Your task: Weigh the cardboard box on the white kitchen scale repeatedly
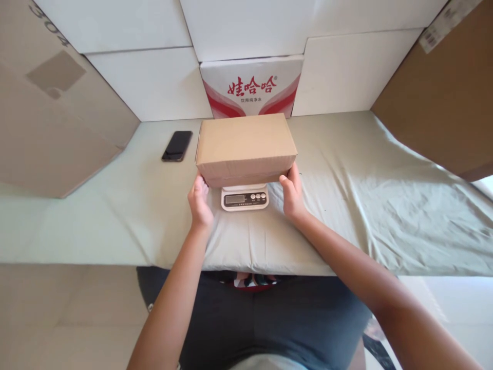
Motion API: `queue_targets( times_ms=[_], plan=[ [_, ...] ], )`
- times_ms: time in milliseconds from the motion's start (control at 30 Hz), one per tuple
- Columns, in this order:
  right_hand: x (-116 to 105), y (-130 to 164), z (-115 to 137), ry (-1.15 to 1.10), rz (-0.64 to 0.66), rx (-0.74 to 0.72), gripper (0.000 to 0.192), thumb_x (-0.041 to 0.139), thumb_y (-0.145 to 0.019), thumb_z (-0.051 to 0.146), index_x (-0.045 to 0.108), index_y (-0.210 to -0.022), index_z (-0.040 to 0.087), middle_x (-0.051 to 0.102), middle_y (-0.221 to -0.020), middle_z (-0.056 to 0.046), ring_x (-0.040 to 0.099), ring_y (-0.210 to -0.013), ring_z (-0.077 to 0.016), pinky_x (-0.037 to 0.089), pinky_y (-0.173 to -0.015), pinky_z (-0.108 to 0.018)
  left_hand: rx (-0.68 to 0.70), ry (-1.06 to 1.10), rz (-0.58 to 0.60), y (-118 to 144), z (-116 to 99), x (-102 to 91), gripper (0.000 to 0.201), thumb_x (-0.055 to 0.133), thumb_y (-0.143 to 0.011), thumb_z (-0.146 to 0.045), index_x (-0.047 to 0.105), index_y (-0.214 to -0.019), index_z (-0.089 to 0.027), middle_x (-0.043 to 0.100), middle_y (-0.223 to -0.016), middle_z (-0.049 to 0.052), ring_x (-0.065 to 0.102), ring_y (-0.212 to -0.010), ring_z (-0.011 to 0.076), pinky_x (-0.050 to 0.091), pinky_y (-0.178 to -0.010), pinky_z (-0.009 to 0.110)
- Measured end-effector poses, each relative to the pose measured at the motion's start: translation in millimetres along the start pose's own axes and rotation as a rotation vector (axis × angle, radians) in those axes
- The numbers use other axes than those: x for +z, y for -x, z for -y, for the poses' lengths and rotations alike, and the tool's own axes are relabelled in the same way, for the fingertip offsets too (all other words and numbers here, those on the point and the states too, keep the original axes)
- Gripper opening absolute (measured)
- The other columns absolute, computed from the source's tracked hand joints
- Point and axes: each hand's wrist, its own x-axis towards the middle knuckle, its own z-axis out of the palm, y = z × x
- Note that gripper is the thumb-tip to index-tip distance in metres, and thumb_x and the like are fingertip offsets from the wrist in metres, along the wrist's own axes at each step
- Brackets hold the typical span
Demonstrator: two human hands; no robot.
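Note:
A closed brown cardboard box is over a small white kitchen scale, covering most of it. Only the scale's front panel shows, with a dark display and several round buttons. My left hand grips the box at its near left lower corner, thumb in front. At the near right lower corner, my right hand holds it too, fingers around the side. The undersides of both grips are hidden by the box. Whether the box rests on the scale or hangs just above it, I cannot tell.
A black smartphone lies left of the box on the pale green cloth. White boxes and a red-and-white printed carton form a wall behind. Large brown cartons stand at left and right.

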Motion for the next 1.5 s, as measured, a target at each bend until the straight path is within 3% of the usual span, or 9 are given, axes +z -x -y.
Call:
queue_targets(
  times_ms=[733,833,900,1000,1167,1300,1500],
  plan=[
    [1.7,0.3,4.0,0.005,0.026,0.014,0.073,0.061,-0.092,0.068,0.049,-0.154,0.032,0.053,-0.168,-0.007,0.039,-0.164,-0.0353,0.039,-0.135,-0.060,-0.009,0.015,0.039,-2.8,-1.7,2.9,0.093,0.065,-0.078,-0.088,0.072,-0.140,-0.018,0.059,-0.163,0.018,0.044,-0.160,0.0395,0.032,-0.134,0.053],
    [-3.6,-0.5,0.7,0.031,0.016,0.008,0.073,0.059,-0.092,0.071,0.047,-0.155,0.036,0.045,-0.174,-0.003,0.031,-0.169,-0.0329,0.031,-0.140,-0.059,0.117,0.021,0.056,-4.2,-4.5,-1.2,0.086,0.060,-0.087,-0.082,0.066,-0.148,-0.022,0.047,-0.173,0.013,0.034,-0.167,0.0338,0.026,-0.137,0.048],
    [-11.7,-4.2,-2.3,0.051,-0.050,0.014,0.074,0.056,-0.093,0.073,0.043,-0.158,0.040,0.036,-0.179,0.002,0.023,-0.172,-0.0299,0.021,-0.144,-0.058,0.218,0.032,0.001,-7.3,-7.7,-6.8,0.077,0.056,-0.093,-0.076,0.062,-0.152,-0.028,0.035,-0.180,0.005,0.022,-0.171,0.0266,0.019,-0.140,0.042],
    [-26.6,-13.1,-8.1,0.041,-0.189,0.037,0.077,0.051,-0.094,0.074,0.036,-0.162,0.042,0.027,-0.182,0.005,0.015,-0.175,-0.0276,0.013,-0.145,-0.059,0.223,0.064,-0.087,-13.6,-10.5,-15.6,0.072,0.046,-0.098,-0.075,0.058,-0.155,-0.032,0.029,-0.183,-0.001,0.015,-0.172,0.0216,0.015,-0.140,0.040],
    [-35.9,-20.3,-18.4,0.013,-0.253,0.115,0.078,0.050,-0.092,0.071,0.037,-0.162,0.038,0.028,-0.182,0.002,0.020,-0.174,-0.0265,0.015,-0.145,-0.060,0.168,0.054,-0.044,-17.2,-6.0,-17.7,0.074,0.040,-0.100,-0.076,0.055,-0.157,-0.031,0.032,-0.181,0.000,0.023,-0.171,0.0205,0.021,-0.139,0.039],
    [-29.7,-17.1,-21.5,0.002,-0.238,0.156,0.081,0.053,-0.091,0.073,0.041,-0.160,0.034,0.030,-0.182,-0.002,0.023,-0.173,-0.0272,0.017,-0.144,-0.057,0.127,0.054,0.010,-15.3,-1.5,-13.3,0.082,0.041,-0.098,-0.079,0.058,-0.156,-0.023,0.040,-0.177,0.007,0.031,-0.168,0.0259,0.026,-0.138,0.041],
    [-27.9,-16.2,-26.3,-0.028,-0.209,0.130,0.078,0.055,-0.091,0.073,0.045,-0.158,0.033,0.037,-0.180,-0.004,0.028,-0.172,-0.0293,0.019,-0.144,-0.058,0.107,0.053,0.038,-13.5,0.9,-10.0,0.081,0.043,-0.097,-0.080,0.063,-0.152,-0.025,0.047,-0.173,0.009,0.036,-0.166,0.0286,0.028,-0.137,0.044]
  ],
)
